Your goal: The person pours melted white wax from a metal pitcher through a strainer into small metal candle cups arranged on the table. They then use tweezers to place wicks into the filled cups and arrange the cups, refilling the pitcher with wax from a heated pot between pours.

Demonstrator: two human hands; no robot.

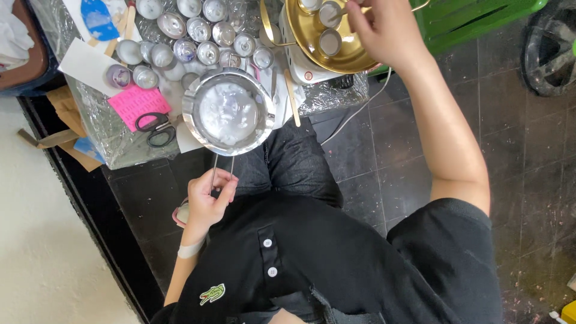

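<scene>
Left hand pinching wire handle of steel pouring pot, handle running straight back toward body; right hand over gold pan, pinching thin stick.

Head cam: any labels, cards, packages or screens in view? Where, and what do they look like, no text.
Pink card: rectangular, rows of dark print, on the foil-covered table beside black scissors.
White paper sheet: plain, at the table's left edge.
Blue-and-white printed piece: top left, partly cut off.
No screens visible.
</scene>
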